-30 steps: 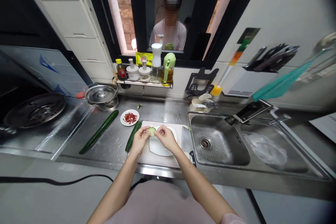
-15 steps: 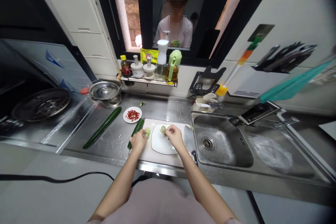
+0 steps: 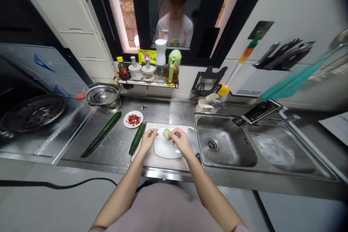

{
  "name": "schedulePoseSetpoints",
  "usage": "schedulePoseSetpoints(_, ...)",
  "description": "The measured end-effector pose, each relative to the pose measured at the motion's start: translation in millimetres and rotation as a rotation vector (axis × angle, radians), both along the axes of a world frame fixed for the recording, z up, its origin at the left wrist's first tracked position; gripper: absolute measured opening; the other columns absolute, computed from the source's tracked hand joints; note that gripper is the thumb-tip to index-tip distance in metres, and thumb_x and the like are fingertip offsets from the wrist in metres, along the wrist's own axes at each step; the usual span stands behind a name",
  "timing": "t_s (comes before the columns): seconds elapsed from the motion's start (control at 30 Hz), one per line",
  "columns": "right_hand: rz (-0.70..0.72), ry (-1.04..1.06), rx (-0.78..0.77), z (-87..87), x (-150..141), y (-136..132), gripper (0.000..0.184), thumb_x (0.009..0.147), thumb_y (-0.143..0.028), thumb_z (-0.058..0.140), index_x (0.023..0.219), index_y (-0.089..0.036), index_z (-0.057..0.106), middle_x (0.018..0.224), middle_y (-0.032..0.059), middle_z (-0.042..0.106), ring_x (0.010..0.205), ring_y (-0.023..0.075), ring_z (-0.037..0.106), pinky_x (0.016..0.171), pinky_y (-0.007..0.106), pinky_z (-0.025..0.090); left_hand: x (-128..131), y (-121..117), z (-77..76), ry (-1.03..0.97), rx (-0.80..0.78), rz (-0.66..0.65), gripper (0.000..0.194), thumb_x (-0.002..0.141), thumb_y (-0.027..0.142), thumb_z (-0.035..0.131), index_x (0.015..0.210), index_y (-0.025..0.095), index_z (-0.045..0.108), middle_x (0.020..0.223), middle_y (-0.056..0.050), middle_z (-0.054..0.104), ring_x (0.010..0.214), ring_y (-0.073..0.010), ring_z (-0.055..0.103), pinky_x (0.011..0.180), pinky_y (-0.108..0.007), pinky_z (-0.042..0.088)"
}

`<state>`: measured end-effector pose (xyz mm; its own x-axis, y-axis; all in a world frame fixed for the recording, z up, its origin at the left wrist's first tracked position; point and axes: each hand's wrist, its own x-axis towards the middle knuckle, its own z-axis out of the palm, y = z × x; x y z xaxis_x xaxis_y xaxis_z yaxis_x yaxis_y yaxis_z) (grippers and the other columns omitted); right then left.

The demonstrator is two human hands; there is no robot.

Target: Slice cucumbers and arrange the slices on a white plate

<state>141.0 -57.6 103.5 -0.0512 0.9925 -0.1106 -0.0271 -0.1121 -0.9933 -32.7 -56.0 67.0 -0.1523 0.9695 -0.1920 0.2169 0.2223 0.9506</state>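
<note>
My right hand [image 3: 179, 140] pinches a pale green cucumber slice [image 3: 166, 133] over the top of a white, rounded-square plate [image 3: 167, 152]. Beside the plate's upper left corner is my left hand [image 3: 148, 140], thumb and fingers pressed together; anything between them is too small to make out. Under the plate lies a light cutting board [image 3: 148, 159]. A dark green piece of cucumber [image 3: 137, 138] rests along the board's left edge. On the board's right side a knife blade [image 3: 192, 138] shows, partly behind my right hand and forearm.
A whole cucumber [image 3: 101, 135] lies on the steel counter at left. Behind the cut piece stands a small dish [image 3: 125, 120] of chopped red pieces. The sink [image 3: 227, 152] adjoins the board at right. Seasoning jars [image 3: 136, 72] and an oil bottle [image 3: 173, 68] line the wall shelf.
My left hand has moved right, from the slices beside the cut cucumber to the plate's edge. My right hand still holds a slice, now turned face-on. The view has shifted slightly.
</note>
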Motion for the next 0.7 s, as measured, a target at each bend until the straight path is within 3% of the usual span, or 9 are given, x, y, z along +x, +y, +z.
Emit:
schedulePoseSetpoints(0.1,0.028,0.030,0.017,9.2,1.8,-0.3,0.024,0.068,-0.040,0.068,0.071,-0.020,0.054,0.061,-0.0009,0.059,0.058,0.0123,0.056,0.045,0.019,0.040,14.5,-1.2,24.1,-0.341,0.020,-0.109,0.046,0.078,0.053,0.058,0.099,0.013,0.070,0.084,-0.007,0.069,0.068,-0.0125,0.055,0.063,-0.023,0.039)
schedulePoseSetpoints(0.2,0.043,0.030,0.039,15.2,3.7,-0.3,0.025,0.068,-0.041,0.068,0.070,-0.020,0.055,0.060,-0.0012,0.058,0.057,0.0118,0.055,0.045,0.019,0.040,22.0,-2.9,42.4,-0.400,0.049,-0.083,0.041,0.065,0.049,0.073,0.085,0.013,0.069,0.078,-0.004,0.067,0.064,-0.0101,0.052,0.061,-0.021,0.038)
schedulePoseSetpoints(0.3,0.048,0.039,0.031,19.4,5.4,0.7,0.027,0.067,-0.042,0.069,0.073,-0.020,0.055,0.061,-0.0023,0.057,0.056,0.0118,0.055,0.043,0.018,0.039,24.4,-3.1,53.4,-0.394,0.079,-0.090,0.038,0.063,0.047,0.075,0.080,0.014,0.067,0.076,-0.003,0.067,0.065,-0.0109,0.055,0.062,-0.022,0.041)
schedulePoseSetpoints(0.7,0.058,-0.029,0.062,33.7,9.3,5.7,0.027,0.072,-0.046,0.065,0.071,-0.020,0.060,0.057,-0.0025,0.056,0.051,0.0102,0.051,0.045,0.020,0.040,29.8,-1.1,59.3,-0.391,0.130,-0.181,0.029,0.069,0.040,0.073,0.080,0.015,0.066,0.078,-0.003,0.067,0.072,-0.0120,0.059,0.072,-0.023,0.046)
